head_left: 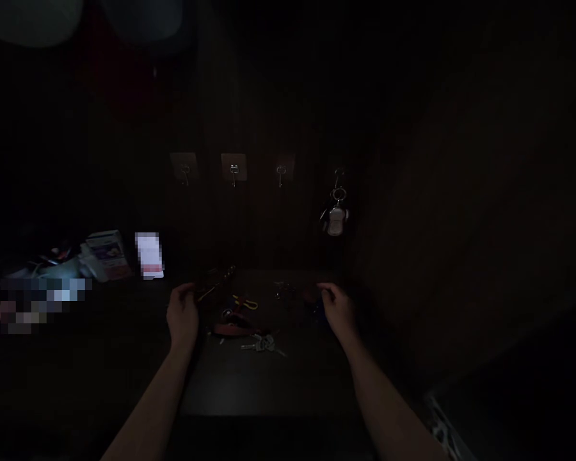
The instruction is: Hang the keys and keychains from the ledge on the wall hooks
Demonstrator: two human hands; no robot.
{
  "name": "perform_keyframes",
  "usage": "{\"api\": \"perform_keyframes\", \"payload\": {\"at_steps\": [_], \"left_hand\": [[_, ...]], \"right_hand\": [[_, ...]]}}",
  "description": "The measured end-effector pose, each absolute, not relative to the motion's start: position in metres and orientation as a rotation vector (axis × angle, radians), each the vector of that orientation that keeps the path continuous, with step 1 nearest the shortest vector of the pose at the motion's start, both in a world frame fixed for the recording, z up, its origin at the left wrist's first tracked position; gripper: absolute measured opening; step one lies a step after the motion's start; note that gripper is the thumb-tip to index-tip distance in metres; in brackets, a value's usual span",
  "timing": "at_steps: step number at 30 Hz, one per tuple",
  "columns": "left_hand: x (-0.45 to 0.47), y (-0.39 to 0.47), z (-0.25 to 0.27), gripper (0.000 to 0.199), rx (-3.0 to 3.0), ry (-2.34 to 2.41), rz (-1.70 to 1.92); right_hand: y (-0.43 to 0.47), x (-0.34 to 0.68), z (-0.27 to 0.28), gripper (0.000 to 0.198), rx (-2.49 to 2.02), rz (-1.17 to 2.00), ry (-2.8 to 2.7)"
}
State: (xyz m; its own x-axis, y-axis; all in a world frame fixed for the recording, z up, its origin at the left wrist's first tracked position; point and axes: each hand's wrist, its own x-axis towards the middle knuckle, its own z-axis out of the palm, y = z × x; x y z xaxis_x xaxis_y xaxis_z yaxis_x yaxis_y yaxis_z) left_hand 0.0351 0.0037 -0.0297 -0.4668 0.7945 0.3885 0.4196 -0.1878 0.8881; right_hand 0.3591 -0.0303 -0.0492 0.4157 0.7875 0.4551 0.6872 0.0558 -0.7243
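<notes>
Dim light hides much of the detail. My left hand (182, 315) is at the left of the dark tabletop, fingers curled in; what they hold, if anything, is lost in shadow. Just right of it lies a thin metallic item (216, 283). On the other side, my right hand (338, 312) has its thumb and fingers drawn together beside a dark blue item (319, 312); its grip is too dark to make out. Between the hands lie a bunch of keys (264, 344), a reddish strap (233, 330), a yellow cord loop (248, 303) and small metal pieces (284, 291).
On the dark back wall are hooks (234, 169) in a row; the rightmost carries a key ring with a pale fob (336, 221). A small box (109, 255) and a bright white item (150, 256) stand at left. Pale shapes (33, 19) hang top left.
</notes>
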Motion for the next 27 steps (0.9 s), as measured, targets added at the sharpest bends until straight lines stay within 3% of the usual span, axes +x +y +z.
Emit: {"api": "perform_keyframes", "payload": {"at_steps": [7,15,20,27], "left_hand": [[0.032,0.012,-0.035,0.024,1.081,1.696,1.845],[0.035,0.009,-0.033,0.024,1.137,1.68,1.825],[0.046,-0.002,-0.032,0.02,1.649,1.657,1.66],[0.066,-0.016,-0.041,0.02,2.511,1.134,1.32]], "right_hand": [[-0.017,0.346,-0.043,0.036,-1.94,0.086,-1.715],[-0.011,0.34,-0.034,0.028,-1.985,0.019,-1.877],[-0.008,0.348,-0.031,0.032,-1.804,0.195,-1.658],[-0.02,0.325,-0.009,0.03,-1.333,0.711,-1.201]]}}
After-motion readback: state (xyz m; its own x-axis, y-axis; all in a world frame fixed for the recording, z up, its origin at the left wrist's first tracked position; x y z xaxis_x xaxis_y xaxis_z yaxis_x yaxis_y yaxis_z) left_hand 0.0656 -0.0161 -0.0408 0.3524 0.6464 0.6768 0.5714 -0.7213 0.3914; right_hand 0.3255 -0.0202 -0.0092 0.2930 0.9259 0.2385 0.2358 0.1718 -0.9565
